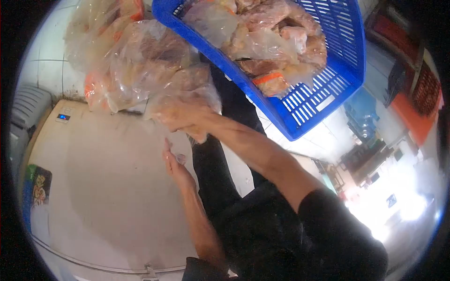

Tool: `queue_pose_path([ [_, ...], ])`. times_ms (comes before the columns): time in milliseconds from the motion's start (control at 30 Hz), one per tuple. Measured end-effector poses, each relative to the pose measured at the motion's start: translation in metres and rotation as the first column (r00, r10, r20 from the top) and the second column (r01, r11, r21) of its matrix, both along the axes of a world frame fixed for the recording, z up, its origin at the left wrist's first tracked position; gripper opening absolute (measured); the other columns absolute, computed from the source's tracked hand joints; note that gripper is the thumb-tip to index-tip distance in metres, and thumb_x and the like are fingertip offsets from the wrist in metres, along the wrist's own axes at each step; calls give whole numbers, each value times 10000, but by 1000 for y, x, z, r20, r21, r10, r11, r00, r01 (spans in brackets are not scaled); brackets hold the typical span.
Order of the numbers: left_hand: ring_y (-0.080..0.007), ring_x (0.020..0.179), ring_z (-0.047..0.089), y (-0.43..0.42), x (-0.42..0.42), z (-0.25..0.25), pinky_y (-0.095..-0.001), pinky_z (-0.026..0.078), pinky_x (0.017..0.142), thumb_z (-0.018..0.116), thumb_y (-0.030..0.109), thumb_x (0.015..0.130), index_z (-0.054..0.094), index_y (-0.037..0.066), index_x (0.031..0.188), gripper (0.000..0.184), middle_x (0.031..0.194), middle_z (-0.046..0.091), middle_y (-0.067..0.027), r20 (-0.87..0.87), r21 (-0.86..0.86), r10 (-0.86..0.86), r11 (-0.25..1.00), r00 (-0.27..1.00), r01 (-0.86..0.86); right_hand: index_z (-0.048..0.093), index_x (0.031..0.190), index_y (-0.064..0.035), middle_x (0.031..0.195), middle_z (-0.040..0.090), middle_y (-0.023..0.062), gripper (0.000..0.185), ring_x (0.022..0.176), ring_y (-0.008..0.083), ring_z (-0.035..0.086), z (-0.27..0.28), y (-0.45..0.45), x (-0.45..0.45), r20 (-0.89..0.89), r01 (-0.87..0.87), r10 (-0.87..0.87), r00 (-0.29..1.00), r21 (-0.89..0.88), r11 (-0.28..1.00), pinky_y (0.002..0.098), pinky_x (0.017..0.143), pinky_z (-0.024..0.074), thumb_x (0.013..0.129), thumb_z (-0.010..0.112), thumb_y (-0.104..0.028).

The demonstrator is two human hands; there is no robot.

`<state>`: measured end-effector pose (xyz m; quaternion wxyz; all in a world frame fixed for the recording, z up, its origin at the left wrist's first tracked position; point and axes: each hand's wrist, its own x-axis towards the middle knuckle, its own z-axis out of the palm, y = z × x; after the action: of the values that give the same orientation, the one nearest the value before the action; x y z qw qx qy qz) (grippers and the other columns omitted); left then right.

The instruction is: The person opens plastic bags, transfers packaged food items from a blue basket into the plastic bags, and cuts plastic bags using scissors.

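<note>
My right hand (180, 112) reaches across to a clear plastic bag of pale, frozen-looking meat (206, 93). Its fingers seem closed on the bag, though motion smears them. Below it, my left hand (174, 165) is held over the white lid of a chest freezer (108, 187), fingers stretched out and holding nothing. More clear bags of meat (150, 51) are heaped at the far end of the lid, some with orange strips. To the right, a blue plastic basket (262, 105) holds several similar bags (281, 37).
A small display with blue digits (63, 117) sits at the lid's far left corner. A grey slatted unit (30, 105) stands beyond it. At right are an orange-red container (417, 117) and a very bright area. My legs are between freezer and basket.
</note>
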<state>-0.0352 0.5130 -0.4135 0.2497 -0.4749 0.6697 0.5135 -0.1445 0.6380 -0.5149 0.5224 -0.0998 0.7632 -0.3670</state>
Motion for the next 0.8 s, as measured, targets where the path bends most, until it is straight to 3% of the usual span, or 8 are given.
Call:
queue_pose_path([
  [67,-167,1173,456,-14,12,-8,-317,391,906,376,414,1043,400,45,1480,573,1488,385,-103,-73,67,244,969,967,-239,548,1341,-234,1336,530,150,618,1245,315,500,-35,-17,13,-124,-107,101,987,-41,993,516,1018,397,775,693,-434],
  [200,-187,1216,449,-45,10,-17,-345,384,950,385,396,1044,335,43,1512,589,1532,360,-116,-160,79,475,880,865,-469,559,1313,-200,1253,582,152,637,1168,338,547,-32,23,9,225,-48,95,970,-206,977,527,970,429,721,721,-369],
  [400,-158,1082,499,11,13,-6,-318,388,937,393,365,1058,436,37,1455,517,1421,489,-112,16,55,-91,994,996,90,577,1272,-150,1127,660,155,669,1053,372,618,-10,70,17,460,153,13,888,-322,934,543,898,476,640,762,-271],
  [567,-132,936,461,5,40,-10,-289,393,867,417,380,1052,445,48,1456,523,1246,552,-53,108,-13,-172,985,979,174,584,1277,-138,1135,677,147,633,997,430,638,11,11,-7,182,-420,398,899,103,902,593,892,476,666,741,-200],
  [600,-125,915,449,-5,42,-11,-284,392,854,418,382,1052,439,51,1461,526,1186,567,-36,175,-31,-170,984,970,178,598,1255,-137,1153,671,133,558,982,443,639,-13,-9,25,-313,13,43,949,174,985,623,882,466,709,704,-179],
  [667,-79,783,398,-19,30,-13,-256,367,729,472,339,1038,495,85,1432,470,923,487,17,-29,-37,-116,993,993,115,614,1228,-146,1183,658,128,454,966,443,645,-41,-31,72,-753,441,-259,605,45,897,628,872,467,775,643,-158],
  [733,-84,777,398,-34,16,-15,-257,366,730,464,362,1040,487,85,1436,483,930,478,15,-9,-50,-98,994,995,97,620,1217,-164,1208,642,146,396,964,418,654,-28,-46,76,-784,487,-282,553,30,873,578,874,491,822,595,-160],
  [800,-95,805,406,-36,3,-10,-264,372,752,439,396,1043,479,90,1443,505,951,465,13,28,-39,-130,991,991,131,634,1206,-145,1177,638,185,383,956,357,666,29,-19,67,13,481,-481,877,-65,874,466,854,526,826,606,-190],
])
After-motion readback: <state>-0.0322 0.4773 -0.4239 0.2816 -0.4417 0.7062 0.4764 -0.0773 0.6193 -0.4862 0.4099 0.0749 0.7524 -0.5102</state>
